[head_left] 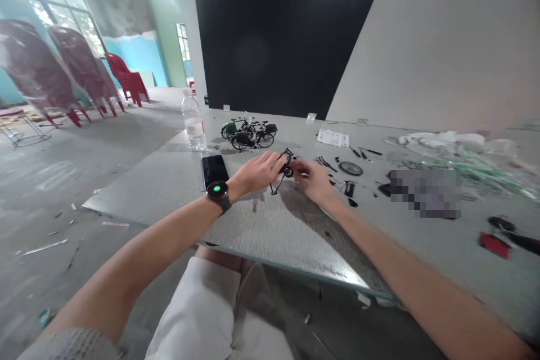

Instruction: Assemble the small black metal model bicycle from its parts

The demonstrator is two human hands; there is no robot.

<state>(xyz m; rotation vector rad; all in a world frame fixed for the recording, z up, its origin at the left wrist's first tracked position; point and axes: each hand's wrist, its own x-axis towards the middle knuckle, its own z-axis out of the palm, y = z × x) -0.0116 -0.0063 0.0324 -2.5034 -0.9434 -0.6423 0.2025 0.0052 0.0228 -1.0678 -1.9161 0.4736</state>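
The left hand (254,173) and right hand (313,181) pinch a small black bicycle frame (287,158) above the surface (248,233), with a loose wheel (351,168) lying just right.

The miniature bicycle frame (287,161) looks black metal, the phone (215,171) glossy, the bottle (194,122) clear plastic.

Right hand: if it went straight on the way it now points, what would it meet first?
The right hand points left, at the small black model frame, which seems already at its fingertips, though depth is unclear. The left hand lies beyond.
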